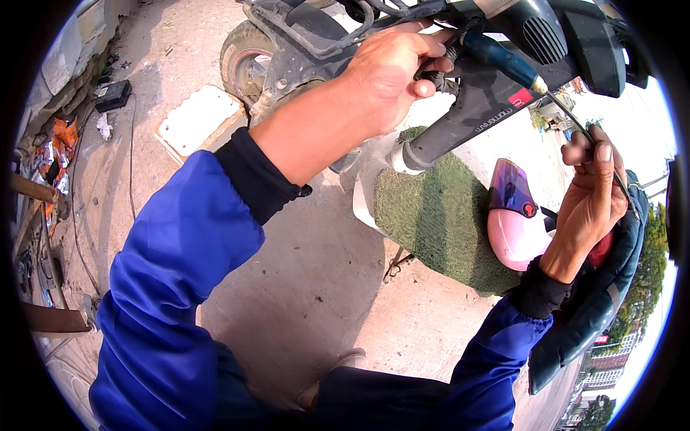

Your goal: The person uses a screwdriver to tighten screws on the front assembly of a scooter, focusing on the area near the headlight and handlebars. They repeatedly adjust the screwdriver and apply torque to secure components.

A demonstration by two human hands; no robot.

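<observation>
My left hand reaches across to the scooter's front, its fingers curled around a black cable by a ribbed sleeve. Just right of it is a dark blue, handle-like cylinder with a pale tip; I cannot make out its exact kind. A thin dark cable runs from that tip to my right hand, which pinches it between thumb and fingers. The cable's end trails below this hand. Beneath both hands stands the scooter's dark column, with black body parts above.
Green matting covers the scooter's footboard. A pink helmet with a purple visor rests by it, near a dark padded cover. To the left are a wheel, a white-topped box, a black crate and orange litter.
</observation>
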